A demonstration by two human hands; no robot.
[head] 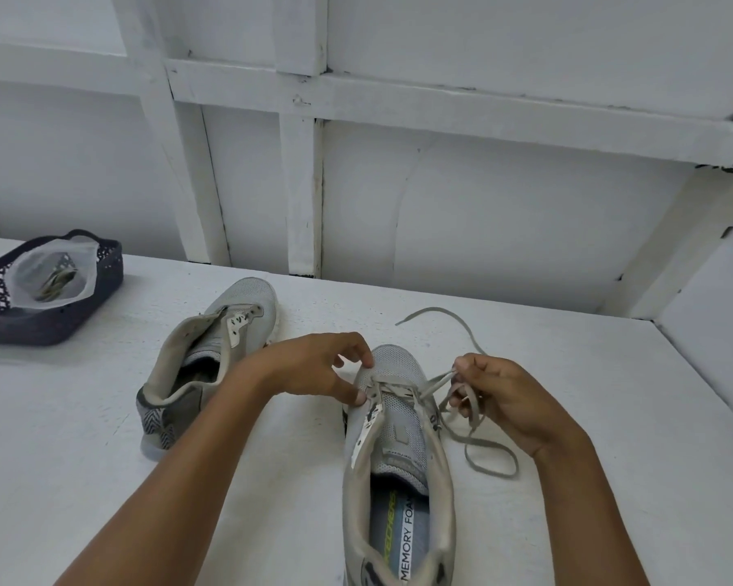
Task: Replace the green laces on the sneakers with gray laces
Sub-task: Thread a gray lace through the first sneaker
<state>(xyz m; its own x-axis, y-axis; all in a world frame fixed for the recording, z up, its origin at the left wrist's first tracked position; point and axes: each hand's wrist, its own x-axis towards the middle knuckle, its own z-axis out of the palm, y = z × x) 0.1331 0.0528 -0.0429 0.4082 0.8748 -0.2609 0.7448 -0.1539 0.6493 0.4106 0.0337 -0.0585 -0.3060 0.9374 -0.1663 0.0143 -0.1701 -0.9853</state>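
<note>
Two gray sneakers lie on the white table. The near sneaker [398, 450] points away from me and has a gray lace [475, 441] threaded through its front eyelets. My left hand [314, 367] pinches the sneaker's left eyelet flap near the toe. My right hand [508, 399] grips both strands of the gray lace to the right of the shoe; the slack loops on the table and one end trails off behind. The far sneaker [204, 365] lies to the left with no lace in it, partly hidden by my left forearm. No green lace shows on either shoe.
A dark patterned basket [102, 285] stands at the far left of the table [610, 480], holding a clear plastic bag [47, 277] with greenish contents. A white panelled wall rises right behind the table, and another white panel closes in on the right.
</note>
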